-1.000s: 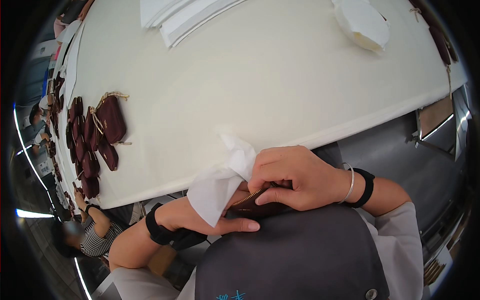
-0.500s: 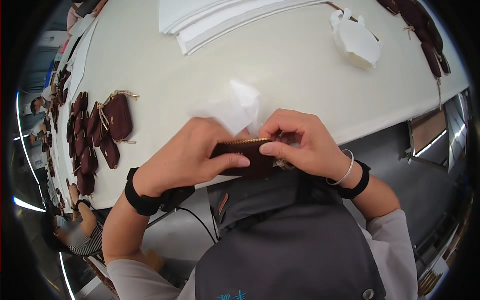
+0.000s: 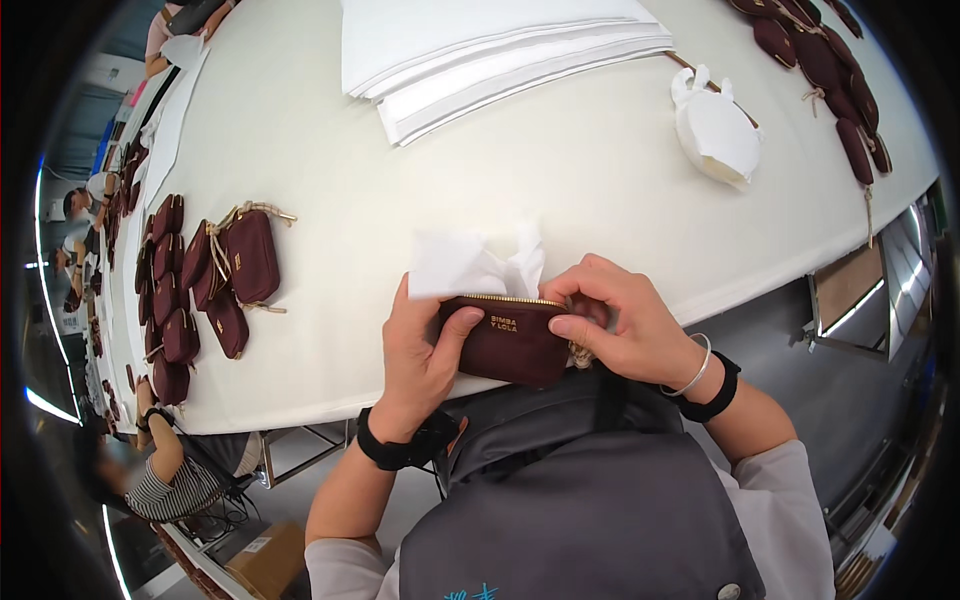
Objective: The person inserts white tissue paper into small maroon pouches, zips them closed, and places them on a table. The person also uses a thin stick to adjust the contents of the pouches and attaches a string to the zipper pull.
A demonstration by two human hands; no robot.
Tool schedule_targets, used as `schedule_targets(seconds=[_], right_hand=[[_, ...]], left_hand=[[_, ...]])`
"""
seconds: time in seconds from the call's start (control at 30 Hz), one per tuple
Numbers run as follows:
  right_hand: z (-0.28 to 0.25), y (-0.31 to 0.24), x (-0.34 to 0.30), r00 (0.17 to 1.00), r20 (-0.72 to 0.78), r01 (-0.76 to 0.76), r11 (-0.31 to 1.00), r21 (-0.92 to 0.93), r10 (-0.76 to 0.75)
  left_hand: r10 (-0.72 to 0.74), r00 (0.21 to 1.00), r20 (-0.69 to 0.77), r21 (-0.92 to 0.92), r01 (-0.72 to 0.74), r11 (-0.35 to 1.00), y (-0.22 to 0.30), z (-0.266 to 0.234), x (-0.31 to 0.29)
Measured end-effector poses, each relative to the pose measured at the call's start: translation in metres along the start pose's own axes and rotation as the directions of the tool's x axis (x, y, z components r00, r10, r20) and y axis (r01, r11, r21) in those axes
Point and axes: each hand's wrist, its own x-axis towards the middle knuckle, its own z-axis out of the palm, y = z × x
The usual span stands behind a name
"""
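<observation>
Between my two hands, at the table's near edge, is a small burgundy zip pouch (image 3: 510,345) with a gold zipper along its top and gold lettering on its front. White tissue paper (image 3: 478,265) sticks up from behind the zipper line. My left hand (image 3: 425,335) grips the pouch's left side, thumb on the front and fingers behind. At the right end of the zipper, my right hand (image 3: 610,315) pinches the top corner. A beige cord hangs partly hidden below that hand. Whether the zipper is fully apart I cannot tell.
Several burgundy pouches (image 3: 252,258) with beige cords lie in a group on the left of the white table (image 3: 330,330). More pouches (image 3: 850,85) lie at the far right. A stack of white sheets (image 3: 500,60) and a white bag-like bundle (image 3: 715,130) are at the back. Co-workers sit along the left.
My left hand has turned more upright and now holds the pouch's left side. The pouch has tilted so its front shows. The tissue, blurred before, now stands above the zipper.
</observation>
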Motion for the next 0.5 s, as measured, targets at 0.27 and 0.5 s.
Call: schedule_targets(seconds=[0.27, 0.5], right_hand=[[0.002, -0.008, 0.004, 0.957, 0.272, -0.104, 0.995, 0.010, 0.097], [-0.003, -0.003, -0.006, 0.956, 0.248, -0.143, 0.987, -0.070, 0.156]], left_hand=[[0.077, 0.994, -0.075, 0.023, -0.076, 0.997, -0.013, 0.018, -0.001], [0.064, 0.997, -0.036, 0.043, -0.063, 0.997, 0.001, 0.017, 0.007]])
